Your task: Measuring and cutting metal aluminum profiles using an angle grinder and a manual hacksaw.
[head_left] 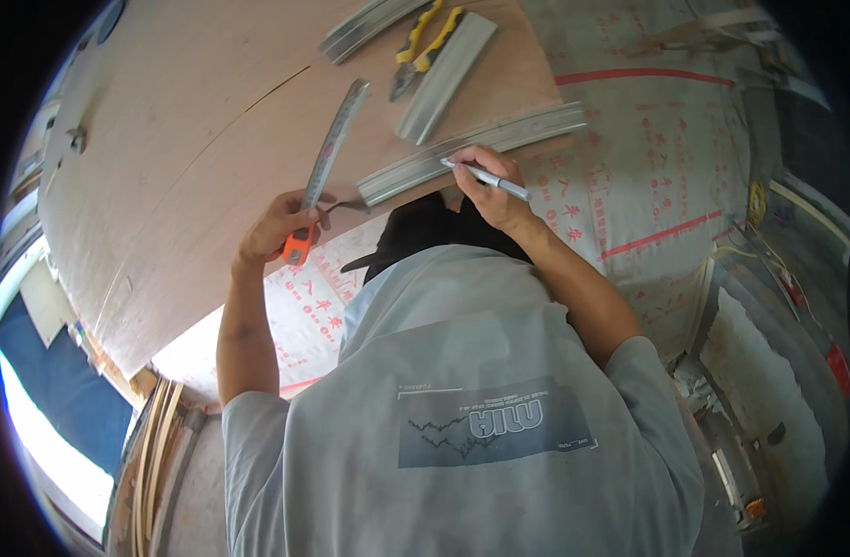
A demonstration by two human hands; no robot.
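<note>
Metal channel (415, 171) beneath right hand (501, 192), white pen (505, 183) gripped there; tape measure (298, 249) gripped in left hand (281, 223); wooden board (193, 186) under both; red-printed sheeting (657, 200) rightward of right hand.

Red-printed floor sheeting (629, 167) w/ red stripes (648, 72), wood strips (160, 446) lower L; dk blue panel (58, 381), bright light (61, 469) beside

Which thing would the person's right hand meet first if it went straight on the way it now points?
The right hand, holding a slim silver pen, would probably meet the long grey metal channel first; the pen's tip appears over it, though one view leaves depth and contact unclear.
</note>
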